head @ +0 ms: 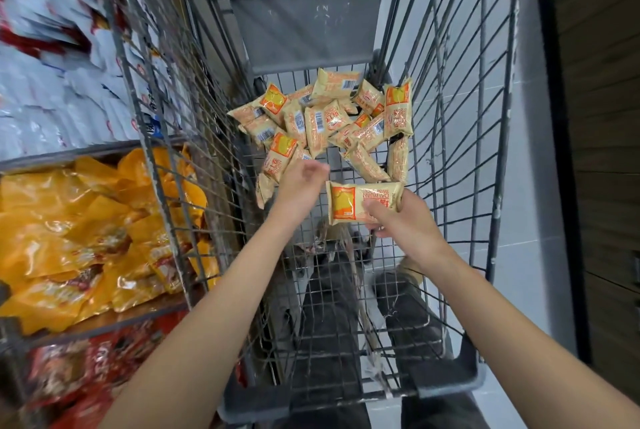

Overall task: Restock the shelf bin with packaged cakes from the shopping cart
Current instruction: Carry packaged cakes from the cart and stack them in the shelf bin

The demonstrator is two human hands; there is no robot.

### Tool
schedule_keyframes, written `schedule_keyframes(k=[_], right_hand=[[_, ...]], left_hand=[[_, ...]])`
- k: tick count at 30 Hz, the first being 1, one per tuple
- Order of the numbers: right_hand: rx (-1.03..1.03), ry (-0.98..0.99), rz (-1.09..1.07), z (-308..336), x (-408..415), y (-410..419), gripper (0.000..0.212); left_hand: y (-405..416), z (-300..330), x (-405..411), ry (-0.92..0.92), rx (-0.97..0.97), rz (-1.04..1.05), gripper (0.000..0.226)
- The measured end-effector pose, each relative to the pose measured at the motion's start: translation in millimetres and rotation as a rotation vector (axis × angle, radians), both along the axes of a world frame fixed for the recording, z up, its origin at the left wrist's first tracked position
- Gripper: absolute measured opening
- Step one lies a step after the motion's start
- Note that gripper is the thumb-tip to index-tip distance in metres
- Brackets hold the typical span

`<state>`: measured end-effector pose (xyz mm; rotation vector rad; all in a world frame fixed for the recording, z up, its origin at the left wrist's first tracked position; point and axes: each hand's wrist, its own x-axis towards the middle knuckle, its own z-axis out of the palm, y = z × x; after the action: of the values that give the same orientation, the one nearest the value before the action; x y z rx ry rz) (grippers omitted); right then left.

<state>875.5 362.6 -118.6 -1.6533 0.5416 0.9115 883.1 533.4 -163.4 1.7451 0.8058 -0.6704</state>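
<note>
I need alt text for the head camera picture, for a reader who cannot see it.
A person's right hand holds one cake packet above a wire shopping cart, while the left hand reaches toward the pile of packets. Shelf bins of snacks stand at left.

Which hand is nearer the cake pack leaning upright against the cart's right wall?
Right. The right hand, gripping a cake pack, sits below the upright pack; the left hand is farther left.
</note>
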Motion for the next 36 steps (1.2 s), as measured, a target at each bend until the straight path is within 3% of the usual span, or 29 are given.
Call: schedule_keyframes(k=[4,10,12,15,17,24,29,33,36], right_hand=[[-0.036,-0.022,-0.025,-4.7,0.2,-1.2,0.018],[-0.021,-0.032,-0.051,-10.1,-4.3,-4.1,0.017],[-0.042,-0.031,-0.037,-10.9,-6.5,-4.8,0.018],[-0.053,-0.023,-0.031,-11.2,-7.6,-6.1,0.016],[-0.070,-0.017,-0.033,-11.9,-7.9,-8.1,0.015],[-0.154,-0.010,-0.060,-18.5,-9.1,-20.9,0.010],[-0.181,0.024,-0.138,-21.6,-12.0,-26.5,0.009],[-0.163,0.081,-0.240,-18.0,-14.7,-25.4,0.013],[-0.119,0.131,-0.340,-13.6,-14.6,-24.6,0.019]], left_hand=[[27.8,-44.1,27.2,-0.046,0.442,-0.013,0.025],[38.4,-80.6,39.5,0.129,0.545,-0.435,0.056],[33.6,-82.7,38.0,0.156,0.573,-0.455,0.052],[27.4,-82.8,29.4,0.179,0.638,-0.508,0.029],[23.8,-84.8,20.9,0.191,0.629,-0.561,0.025],[-0.3,-103.2,-13.6,0.221,0.513,-0.497,0.052],[-15.0,-105.7,-22.7,0.211,0.323,-0.346,0.039],[-28.6,-74.0,-29.9,0.097,0.184,-0.138,0.031],[-34.2,-33.8,-37.0,-0.108,0.109,-0.205,0.030]])
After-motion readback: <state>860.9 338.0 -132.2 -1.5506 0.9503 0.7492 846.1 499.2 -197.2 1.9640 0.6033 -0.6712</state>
